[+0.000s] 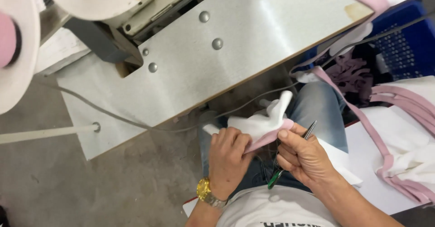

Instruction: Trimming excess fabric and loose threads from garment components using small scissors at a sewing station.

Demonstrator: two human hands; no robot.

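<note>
The desk (253, 41) is the landmark. Below its near edge sits the person, whose two hands meet over the lap: the left hand (229, 156) and the right hand (302, 156) both grip a folded cloth piece (265, 125) between them. A slim tool (290, 156) lies in the right hand. A cable (113, 116) runs across the desk's lower left part. Right of the desk stands a crate (408, 50), and nearer than the crate lies a pile of banded cloth pieces (408, 131)
</note>
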